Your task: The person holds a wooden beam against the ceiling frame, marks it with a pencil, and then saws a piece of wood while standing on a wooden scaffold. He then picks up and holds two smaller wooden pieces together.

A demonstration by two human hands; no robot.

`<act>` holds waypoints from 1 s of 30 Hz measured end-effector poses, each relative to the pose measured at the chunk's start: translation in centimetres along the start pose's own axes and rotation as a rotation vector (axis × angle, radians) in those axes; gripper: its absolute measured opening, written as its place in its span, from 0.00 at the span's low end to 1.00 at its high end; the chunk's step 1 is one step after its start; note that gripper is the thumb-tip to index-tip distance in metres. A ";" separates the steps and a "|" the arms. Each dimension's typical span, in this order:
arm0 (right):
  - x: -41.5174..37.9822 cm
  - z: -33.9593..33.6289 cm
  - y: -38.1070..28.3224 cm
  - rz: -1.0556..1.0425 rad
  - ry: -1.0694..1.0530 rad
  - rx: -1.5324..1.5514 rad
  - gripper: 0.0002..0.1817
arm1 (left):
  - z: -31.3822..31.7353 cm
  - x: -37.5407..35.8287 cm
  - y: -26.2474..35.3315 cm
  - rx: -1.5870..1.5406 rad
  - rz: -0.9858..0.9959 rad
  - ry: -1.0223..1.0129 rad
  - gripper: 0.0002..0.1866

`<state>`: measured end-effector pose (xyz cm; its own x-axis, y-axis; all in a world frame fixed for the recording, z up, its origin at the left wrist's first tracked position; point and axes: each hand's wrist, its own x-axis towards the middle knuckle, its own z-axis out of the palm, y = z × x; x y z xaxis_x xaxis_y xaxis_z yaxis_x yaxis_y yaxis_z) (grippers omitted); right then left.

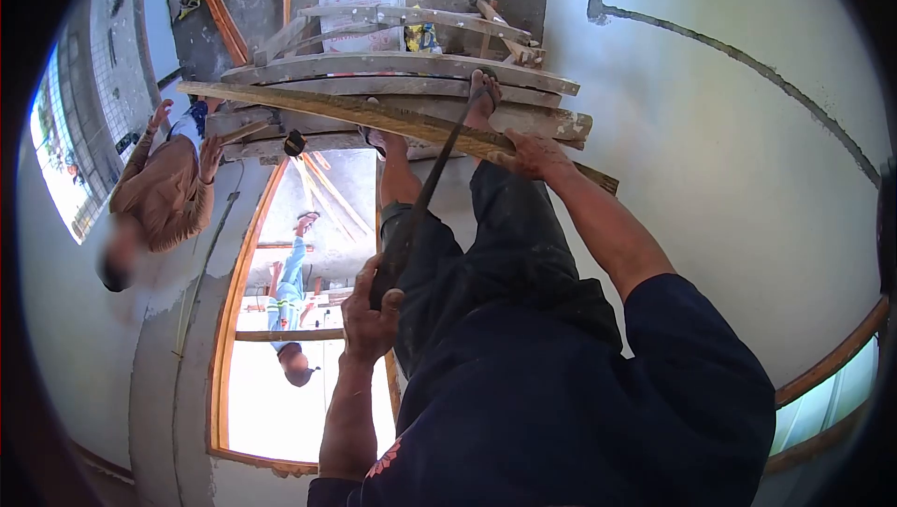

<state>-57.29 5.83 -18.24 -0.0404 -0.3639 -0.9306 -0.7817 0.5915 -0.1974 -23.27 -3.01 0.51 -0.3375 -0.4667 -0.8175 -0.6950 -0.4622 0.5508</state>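
Note:
My left hand is wrapped round the dark handle of a handsaw, whose blade slants up to a long wooden plank. Near the plank's right end, my right hand grips it, fingers over the edge. The plank lies slantwise across several stacked boards. My right foot, in a flip-flop, rests beside the blade on the boards. My other foot is partly hidden under the plank.
At the left, a co-worker in a brown top holds hands near the boards. Another person shows through a wood-framed opening. A black and yellow object sits by the boards. A pale wall stands at the right.

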 end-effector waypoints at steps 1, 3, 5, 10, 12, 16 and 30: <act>0.5 1.1 0.4 0.009 0.001 -0.002 0.32 | 0.3 0.2 -0.5 0.065 0.027 -0.014 0.35; 1.1 2.7 1.0 0.020 0.016 0.022 0.31 | 0.8 0.5 -0.6 0.108 0.063 -0.027 0.35; 1.6 3.1 1.3 0.041 0.001 0.023 0.30 | 1.1 0.8 -1.2 0.181 0.095 -0.042 0.31; 4.1 1.0 0.6 0.083 -0.117 0.044 0.27 | 1.9 1.1 -0.3 0.209 0.080 -0.044 0.30; 4.6 1.7 0.0 0.101 -0.007 0.091 0.28 | 2.4 1.2 0.3 0.215 0.082 -0.039 0.30; 5.5 1.6 -1.6 0.185 0.028 0.098 0.29 | 2.2 1.1 1.4 0.235 0.090 -0.045 0.31; 3.7 5.7 -3.9 0.226 0.325 0.136 0.29 | 2.0 0.6 0.5 0.216 0.077 -0.021 0.28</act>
<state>-50.84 6.24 -22.64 -0.4126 -0.4093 -0.8138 -0.6424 0.7642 -0.0586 -25.09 -1.96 -0.06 -0.4063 -0.4776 -0.7789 -0.7857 -0.2524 0.5647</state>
